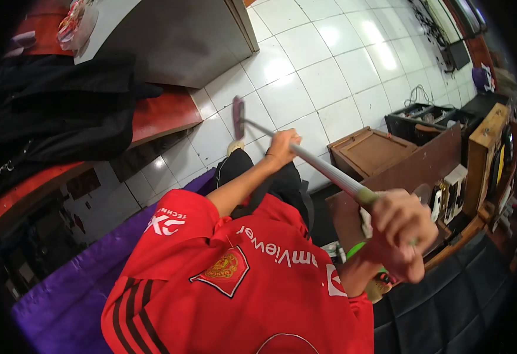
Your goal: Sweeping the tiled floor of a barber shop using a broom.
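Long-handled floor tool (326,169) slants across the middle of the view, its narrow maroon head (238,118) down by the white tile floor (297,82), just ahead of a pale shoe (235,146); head slightly blurred, bristles or pad cannot be told. Pole grey, ribbed, olive-coloured section toward the upper end. Left hand (283,147) wrapped around the pole on the lower stretch, dark band at the wrist. Right hand (403,227) clenched about the upper end, nearer the camera and higher along the pole, knuckles up. Wearer in a red short-sleeved shirt (282,295) with white lettering, a crest and dark sleeve stripes; dark legwear below. Left of the tool head: red bench (167,115), with a black garment (58,118) spread over it, metal chain on the garment. Beyond the bench, a grey panelled furniture piece (182,44); clear bag (77,25) with coloured contents at its far left. Purple fabric (87,283) along the lower left, behind the wearer's arm. Right of the pole: brown wooden box (373,150), then a long brown board (409,168), a black open-topped rack (429,117) and thin dark cable (420,94) on the tiles. Black padded surface (459,295), seams visible, at lower right.
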### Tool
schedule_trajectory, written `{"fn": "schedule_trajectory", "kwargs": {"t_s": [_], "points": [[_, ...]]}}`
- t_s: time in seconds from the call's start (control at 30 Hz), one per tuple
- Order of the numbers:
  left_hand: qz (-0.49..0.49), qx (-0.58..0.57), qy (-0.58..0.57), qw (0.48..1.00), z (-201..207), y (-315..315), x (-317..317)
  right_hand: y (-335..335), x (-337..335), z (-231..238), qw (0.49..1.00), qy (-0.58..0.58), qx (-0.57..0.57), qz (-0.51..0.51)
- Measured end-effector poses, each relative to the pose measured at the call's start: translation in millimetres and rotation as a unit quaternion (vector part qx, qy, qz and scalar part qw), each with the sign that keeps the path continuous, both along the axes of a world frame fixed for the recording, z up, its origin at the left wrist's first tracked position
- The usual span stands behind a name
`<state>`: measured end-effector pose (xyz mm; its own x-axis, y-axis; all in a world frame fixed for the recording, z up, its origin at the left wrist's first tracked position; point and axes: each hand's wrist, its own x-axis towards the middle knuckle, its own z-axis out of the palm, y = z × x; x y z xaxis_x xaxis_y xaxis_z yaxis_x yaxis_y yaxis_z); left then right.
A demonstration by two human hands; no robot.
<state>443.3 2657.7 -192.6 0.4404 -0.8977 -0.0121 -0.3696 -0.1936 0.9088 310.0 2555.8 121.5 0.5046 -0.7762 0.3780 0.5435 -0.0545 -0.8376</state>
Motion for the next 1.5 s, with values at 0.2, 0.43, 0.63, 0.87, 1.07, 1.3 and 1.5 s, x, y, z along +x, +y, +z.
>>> {"fn": "schedule_trajectory", "kwargs": {"t_s": [0.2, 0.43, 0.63, 0.87, 1.07, 1.3, 1.5], "points": [[-0.031, -0.064, 0.029, 0.997, 7, -93, -36, -24, -6, 23, 0.973, 0.07, -0.201, 0.091], [-0.03, -0.001, 0.039, 0.999, 81, -81, -44, -49, -39, 72, 0.968, -0.097, -0.178, 0.146], [0.057, -0.026, 0.003, 0.998, 61, -15, -29, -90, -29, 54, 0.978, -0.064, 0.014, 0.2], [0.093, 0.166, -0.16, 0.969, -34, 38, -19, -35, -18, -38, 0.985, 0.065, 0.114, 0.11], [-0.095, 0.078, -0.05, 0.991, -5, -85, -79, -54, -55, 53, 0.98, 0.117, -0.131, 0.094], [-0.182, 0.072, -0.038, 0.98, 61, -145, -67, -13, -25, 82, 0.935, 0.169, -0.312, 0.018], [-0.26, -0.034, -0.122, 0.957, 119, -123, -31, -11, -36, 154, 0.98, 0.046, -0.192, -0.002]]}}
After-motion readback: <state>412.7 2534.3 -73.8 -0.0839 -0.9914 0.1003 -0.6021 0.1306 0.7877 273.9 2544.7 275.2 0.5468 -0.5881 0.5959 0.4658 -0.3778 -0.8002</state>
